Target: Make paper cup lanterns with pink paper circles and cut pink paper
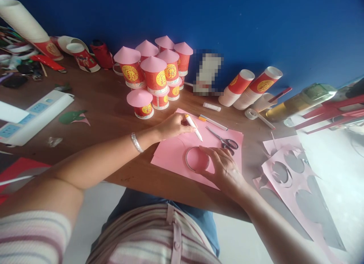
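Observation:
A pink paper sheet (170,154) lies on the brown table (108,105) in front of me. On it rests a clear tape ring (197,159). My right hand (224,167) presses its fingers on the ring's right rim, holding it flat. My left hand (170,125) is closed on a white pen (194,127), whose tip points down at the paper just above the ring. A silver bracelet sits on my left wrist.
Scissors (224,140) and another pen (213,122) lie on the pink sheet. Red paper cups with pink cone lids (153,76) stand behind. Stacked cups (250,88), a tape roll (251,113), a power strip (34,116) and cut-out pink sheets (295,180) surround it.

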